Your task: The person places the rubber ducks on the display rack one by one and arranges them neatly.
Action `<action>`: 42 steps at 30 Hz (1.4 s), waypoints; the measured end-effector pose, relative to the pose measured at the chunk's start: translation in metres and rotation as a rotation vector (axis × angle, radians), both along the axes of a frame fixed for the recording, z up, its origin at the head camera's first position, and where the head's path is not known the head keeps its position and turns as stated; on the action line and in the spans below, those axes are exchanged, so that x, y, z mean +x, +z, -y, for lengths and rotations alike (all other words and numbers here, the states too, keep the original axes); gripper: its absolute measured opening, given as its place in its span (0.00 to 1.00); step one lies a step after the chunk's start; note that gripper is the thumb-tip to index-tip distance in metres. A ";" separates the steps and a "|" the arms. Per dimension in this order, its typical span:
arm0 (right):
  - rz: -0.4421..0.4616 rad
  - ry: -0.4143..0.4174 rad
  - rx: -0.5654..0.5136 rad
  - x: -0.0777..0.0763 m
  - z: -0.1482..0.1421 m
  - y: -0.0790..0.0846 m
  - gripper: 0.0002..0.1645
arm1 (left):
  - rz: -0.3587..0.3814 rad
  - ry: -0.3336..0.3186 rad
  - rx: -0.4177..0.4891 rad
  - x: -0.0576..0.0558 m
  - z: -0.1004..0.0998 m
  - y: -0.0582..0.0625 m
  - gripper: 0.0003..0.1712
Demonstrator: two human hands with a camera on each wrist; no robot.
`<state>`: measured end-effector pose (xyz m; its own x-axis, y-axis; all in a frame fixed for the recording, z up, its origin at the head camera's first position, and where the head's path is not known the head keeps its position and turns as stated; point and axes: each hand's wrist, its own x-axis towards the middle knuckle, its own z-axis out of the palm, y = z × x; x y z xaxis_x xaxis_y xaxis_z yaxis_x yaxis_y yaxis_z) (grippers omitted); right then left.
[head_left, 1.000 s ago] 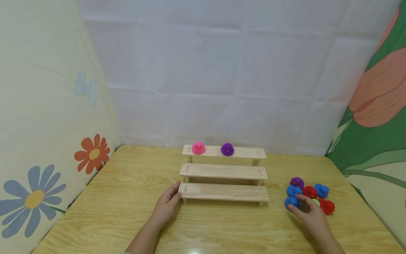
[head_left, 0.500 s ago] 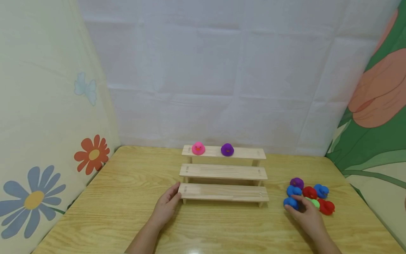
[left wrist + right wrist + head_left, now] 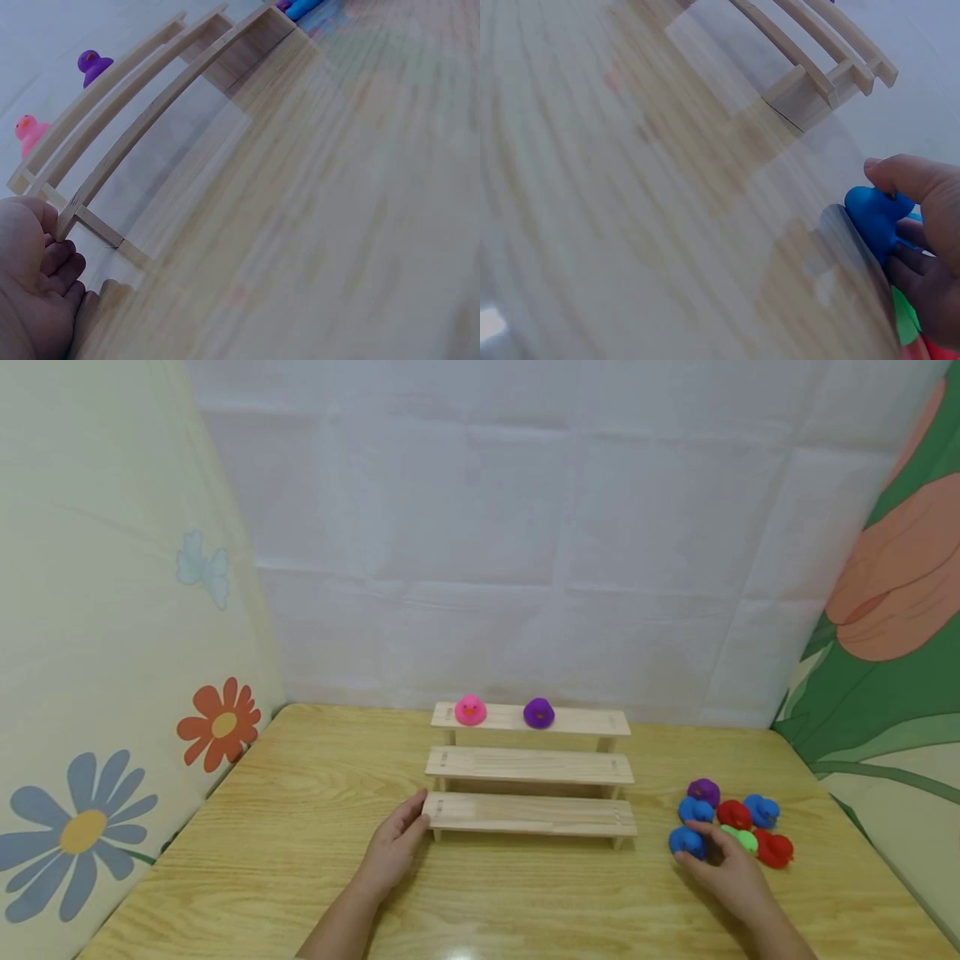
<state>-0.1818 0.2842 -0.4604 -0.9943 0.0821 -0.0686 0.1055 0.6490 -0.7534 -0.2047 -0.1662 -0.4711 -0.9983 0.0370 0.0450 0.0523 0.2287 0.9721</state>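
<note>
My left hand (image 3: 393, 843) grips the left end of the lowest step of a three-tier wooden shelf (image 3: 528, 814); the thumb lies over the end and the fingers curl below in the left wrist view. At the right, my right hand (image 3: 731, 872) holds a blue rubber duck (image 3: 686, 842) between thumb and fingers, low at the tabletop. In the right wrist view this blue duck (image 3: 874, 214) sits between the thumb and the fingers. A pink duck (image 3: 470, 711) and a purple duck (image 3: 538, 713) stand on the top step.
Beside the right hand lie a green duck (image 3: 740, 839), red ducks (image 3: 774, 848) (image 3: 734, 815), more blue ducks (image 3: 696, 811) (image 3: 762, 811) and a purple duck (image 3: 704, 792). A white cloth (image 3: 480, 568) hangs behind the wooden table (image 3: 322, 777), with flowered panels (image 3: 82, 693) at the sides.
The right hand and its blue duck have shifted slightly left, the duck has turned a little, and more of the green duck shows. The left hand stays at the shelf end.
</note>
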 end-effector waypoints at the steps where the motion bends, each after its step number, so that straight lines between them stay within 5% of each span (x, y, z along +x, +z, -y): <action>1: -0.006 0.006 0.001 0.000 -0.001 0.000 0.37 | 0.000 -0.001 0.000 0.000 0.000 0.000 0.29; 10: -0.062 0.030 0.019 0.000 -0.004 -0.001 0.34 | 0.006 0.000 0.001 0.000 0.000 0.003 0.29; 19: -0.064 -0.032 0.016 0.001 -0.002 -0.001 0.36 | 0.001 0.004 -0.005 -0.001 0.000 0.002 0.29; 29: 0.041 -0.095 -0.122 -0.005 0.001 0.009 0.43 | 0.003 0.013 -0.004 -0.002 -0.001 0.002 0.29; 42: -0.069 -0.039 -0.050 -0.020 0.007 0.029 0.41 | 0.005 0.009 -0.014 0.000 -0.001 0.002 0.28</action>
